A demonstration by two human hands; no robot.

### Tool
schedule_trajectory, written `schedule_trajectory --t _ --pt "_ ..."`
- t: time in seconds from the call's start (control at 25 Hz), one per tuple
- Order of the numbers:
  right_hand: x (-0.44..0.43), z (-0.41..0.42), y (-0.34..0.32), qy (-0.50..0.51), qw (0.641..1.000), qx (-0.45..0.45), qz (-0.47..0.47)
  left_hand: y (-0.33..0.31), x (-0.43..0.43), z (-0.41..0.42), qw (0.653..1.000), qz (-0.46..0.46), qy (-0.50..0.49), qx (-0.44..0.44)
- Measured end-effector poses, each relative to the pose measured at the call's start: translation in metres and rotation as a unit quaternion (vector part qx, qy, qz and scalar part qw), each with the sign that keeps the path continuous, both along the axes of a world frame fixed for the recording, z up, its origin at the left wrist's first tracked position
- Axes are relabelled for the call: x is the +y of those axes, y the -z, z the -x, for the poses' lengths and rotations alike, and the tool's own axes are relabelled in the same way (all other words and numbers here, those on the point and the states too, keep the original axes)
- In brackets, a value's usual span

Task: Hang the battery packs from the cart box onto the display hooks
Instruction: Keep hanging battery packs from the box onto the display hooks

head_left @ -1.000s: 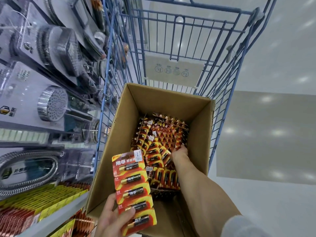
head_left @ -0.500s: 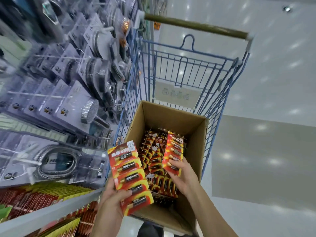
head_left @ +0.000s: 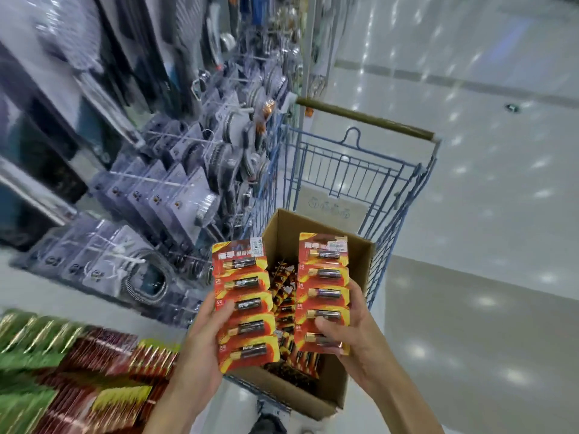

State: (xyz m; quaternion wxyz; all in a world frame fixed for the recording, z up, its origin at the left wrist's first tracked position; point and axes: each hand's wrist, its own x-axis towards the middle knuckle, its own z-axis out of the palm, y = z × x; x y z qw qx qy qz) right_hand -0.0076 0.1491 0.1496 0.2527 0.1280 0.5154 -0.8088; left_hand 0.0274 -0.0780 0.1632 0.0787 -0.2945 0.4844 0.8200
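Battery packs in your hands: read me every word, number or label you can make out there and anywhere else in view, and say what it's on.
"南孚" on the top of the left-hand battery strip, and on its cells.
"南孚" on the top of the right-hand battery strip.
"5号" beside single cells on both strips.
White price stickers on the top of both strips: too small to read.
Cart sign: round icons only, no legible text.
Shelf packaging: blurred, unreadable.

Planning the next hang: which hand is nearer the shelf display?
Left. The left hand holds its battery strip on the side toward the shelf display; the right hand holds its strip over the cart box.
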Motion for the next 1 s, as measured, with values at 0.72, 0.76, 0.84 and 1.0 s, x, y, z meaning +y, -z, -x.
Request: schedule_trajectory --t 0.72,0.76,0.84,1.0 --pt "-0.087 -0.152 -0.079 -0.368 0.923 0.109 0.033 -0.077 0.022 -0.306 0.903 0.116 -0.410 0.058" --pt "-0.102 -0.167 -0.085 -0.387 0.915 0.108 0.034 -0.081 0.018 -0.326 0.888 0.123 -0.439 0.058" --pt "-0.127 -0.192 -0.094 -0.430 0.895 0.107 0.042 -0.088 0.008 -0.363 0.863 0.133 -0.484 0.060" --pt "-0.178 -0.257 -0.097 -0.504 0.851 0.149 0.025 -0.100 -0.011 -0.438 0.819 0.140 -0.551 0.076"
